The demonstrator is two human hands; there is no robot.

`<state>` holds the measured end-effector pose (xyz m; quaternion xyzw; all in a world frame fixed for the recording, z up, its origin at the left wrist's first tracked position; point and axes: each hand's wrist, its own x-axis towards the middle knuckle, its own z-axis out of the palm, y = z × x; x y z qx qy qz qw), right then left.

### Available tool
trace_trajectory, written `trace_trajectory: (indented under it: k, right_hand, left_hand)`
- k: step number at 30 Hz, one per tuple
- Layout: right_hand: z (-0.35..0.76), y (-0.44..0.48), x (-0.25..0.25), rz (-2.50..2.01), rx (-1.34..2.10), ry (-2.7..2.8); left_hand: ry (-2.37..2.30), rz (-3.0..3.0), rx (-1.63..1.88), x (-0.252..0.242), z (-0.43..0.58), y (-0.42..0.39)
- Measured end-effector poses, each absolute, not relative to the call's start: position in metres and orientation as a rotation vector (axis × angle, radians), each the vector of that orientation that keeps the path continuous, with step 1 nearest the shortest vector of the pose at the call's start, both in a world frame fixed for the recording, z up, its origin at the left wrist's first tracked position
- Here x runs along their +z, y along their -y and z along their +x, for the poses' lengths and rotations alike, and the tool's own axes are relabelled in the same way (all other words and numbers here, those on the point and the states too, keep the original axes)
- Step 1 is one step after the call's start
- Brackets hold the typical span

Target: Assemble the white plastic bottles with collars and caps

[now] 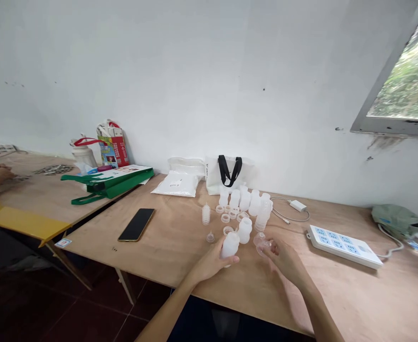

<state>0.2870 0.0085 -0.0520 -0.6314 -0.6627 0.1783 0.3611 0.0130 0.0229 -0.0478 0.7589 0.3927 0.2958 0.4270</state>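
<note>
1. Left hand (211, 264): fingers clamped around frosted white plastic bottle (230, 245), held over plywood table (180, 251)
2. Right hand (285, 262): fingers curled on clear plastic funnel (262, 244)
3. Just ahead: six translucent rings (225, 218), at least six standing bottles (254, 203)

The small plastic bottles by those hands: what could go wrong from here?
The clear piece in the right hand looks small and smooth, so it might slip and get lost among the loose rings. The left hand, holding a frosted bottle, is close to the standing bottles and could perhaps knock them over.
</note>
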Motion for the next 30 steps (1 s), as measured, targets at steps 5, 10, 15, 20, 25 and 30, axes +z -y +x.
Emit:
trace_trajectory:
  k: [5, 10, 15, 20, 25, 30]
  right_hand:
    - [0.29, 0.007, -0.024, -1.366, 0.821, 1.609]
    - [0.286, 0.014, -0.02, -1.257, 0.972, 1.724]
    - [0.272, 0.012, -0.026, -1.179, 1.103, 1.725]
    - [0.264, 0.014, -0.028, -1.114, 1.109, 1.641]
    - [0.256, 0.016, -0.024, -1.134, 1.093, 1.631]
    - [0.25, 0.016, -0.024, -1.146, 1.111, 1.605]
  left_hand:
    - [-1.032, 2.039, 0.712, -0.021, 0.004, -0.015]
    - [-1.001, 2.145, 0.715, -0.016, 0.0, -0.013]
    - [-1.049, 2.223, 0.67, -0.013, 0.002, -0.011]
    - [-1.017, 2.215, 0.8, -0.005, 0.003, -0.005]
    - [-1.08, 2.2, 0.854, -0.005, 0.006, -0.001]
    - [-1.083, 2.181, 0.864, -0.007, 0.005, 0.0]
